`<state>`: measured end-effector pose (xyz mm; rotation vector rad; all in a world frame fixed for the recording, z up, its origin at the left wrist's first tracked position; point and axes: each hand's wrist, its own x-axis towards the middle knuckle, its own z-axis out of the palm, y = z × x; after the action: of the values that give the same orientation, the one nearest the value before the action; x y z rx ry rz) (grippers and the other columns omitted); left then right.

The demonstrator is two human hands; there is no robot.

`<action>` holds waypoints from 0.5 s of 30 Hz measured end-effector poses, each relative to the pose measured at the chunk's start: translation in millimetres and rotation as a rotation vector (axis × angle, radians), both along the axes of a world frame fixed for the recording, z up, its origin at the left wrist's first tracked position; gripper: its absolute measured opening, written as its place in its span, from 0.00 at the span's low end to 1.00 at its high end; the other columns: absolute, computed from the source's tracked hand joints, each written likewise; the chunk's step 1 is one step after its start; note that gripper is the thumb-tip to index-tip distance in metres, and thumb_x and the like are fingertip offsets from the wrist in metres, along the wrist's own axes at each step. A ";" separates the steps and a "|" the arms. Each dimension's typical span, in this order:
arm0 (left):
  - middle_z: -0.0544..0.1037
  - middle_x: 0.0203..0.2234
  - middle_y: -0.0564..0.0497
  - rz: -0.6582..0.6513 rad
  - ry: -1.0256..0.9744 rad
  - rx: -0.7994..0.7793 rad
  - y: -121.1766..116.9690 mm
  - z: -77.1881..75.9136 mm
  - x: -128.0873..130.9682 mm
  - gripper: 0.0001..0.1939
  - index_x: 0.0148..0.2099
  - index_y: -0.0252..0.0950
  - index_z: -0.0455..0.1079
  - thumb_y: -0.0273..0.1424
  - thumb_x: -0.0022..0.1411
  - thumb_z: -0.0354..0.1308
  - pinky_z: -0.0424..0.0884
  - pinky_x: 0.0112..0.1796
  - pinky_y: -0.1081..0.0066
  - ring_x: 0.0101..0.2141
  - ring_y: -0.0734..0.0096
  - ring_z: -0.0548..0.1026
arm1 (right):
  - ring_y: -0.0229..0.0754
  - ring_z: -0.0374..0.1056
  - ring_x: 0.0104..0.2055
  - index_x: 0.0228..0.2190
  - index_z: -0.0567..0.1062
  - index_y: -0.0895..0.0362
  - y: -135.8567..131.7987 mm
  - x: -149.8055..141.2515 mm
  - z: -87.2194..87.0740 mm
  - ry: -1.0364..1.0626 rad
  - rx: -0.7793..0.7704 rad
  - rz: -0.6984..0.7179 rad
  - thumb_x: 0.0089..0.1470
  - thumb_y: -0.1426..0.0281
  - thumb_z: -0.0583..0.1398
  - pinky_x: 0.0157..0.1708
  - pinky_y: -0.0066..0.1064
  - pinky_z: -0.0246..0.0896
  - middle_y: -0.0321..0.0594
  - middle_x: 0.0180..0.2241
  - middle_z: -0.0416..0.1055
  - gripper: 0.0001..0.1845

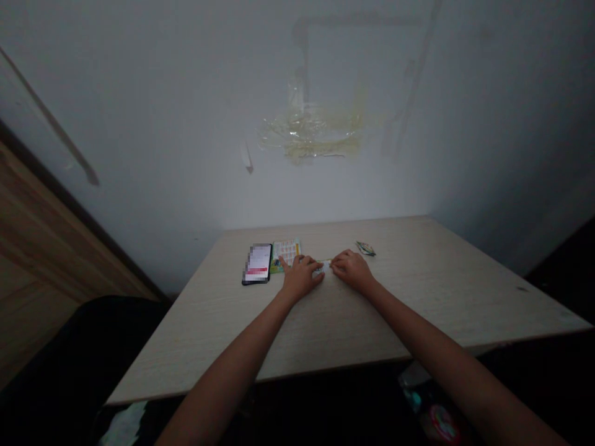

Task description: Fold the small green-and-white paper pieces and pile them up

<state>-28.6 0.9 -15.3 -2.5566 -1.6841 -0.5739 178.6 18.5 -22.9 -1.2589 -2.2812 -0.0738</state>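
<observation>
A small piece of printed paper (326, 267), whitish with a yellowish upper edge, lies between my two hands on the table. My left hand (301, 275) has its thumb and fingers on the paper's left end, with the outer finger stretched away over a printed sheet. The fingertips of my right hand (352, 270) are pinched together at the paper's right end. Much of the paper is hidden under my fingers. Just left of my left hand is the printed sheet (287, 249), with rows of small pictures and green edges. A small folded, colourful paper (365, 248) rests beyond my right hand.
A phone (257, 265) with a lit, partly blurred screen lies left of the printed sheet. The pale wooden table (199, 334) meets a wall (186, 155) with old clear tape (320, 133) on it. Dark space and indistinct items lie below the front edge.
</observation>
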 end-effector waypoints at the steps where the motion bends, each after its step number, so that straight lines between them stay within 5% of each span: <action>1: 0.74 0.50 0.53 -0.003 0.000 0.000 0.2 0.0 -0.2 0.16 0.53 0.57 0.71 0.46 0.63 0.53 0.29 0.53 0.22 0.57 0.49 0.61 | 0.45 0.66 0.45 0.34 0.82 0.53 -0.4 -0.4 0.6 -0.006 0.002 -0.005 0.58 0.68 0.59 0.48 0.36 0.58 0.41 0.38 0.79 0.10; 15: 0.74 0.50 0.52 -0.005 0.006 0.000 0.0 0.6 -0.9 0.17 0.53 0.56 0.71 0.47 0.63 0.54 0.30 0.52 0.21 0.57 0.48 0.61 | 0.48 0.64 0.47 0.36 0.81 0.54 -5.0 -4.7 7.0 -0.093 -0.001 -0.164 0.61 0.65 0.56 0.45 0.37 0.57 0.43 0.41 0.78 0.14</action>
<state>-29.5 0.9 -14.7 -2.5600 -1.6767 -0.5666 173.9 13.5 -15.9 -1.4696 -2.2500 -0.1939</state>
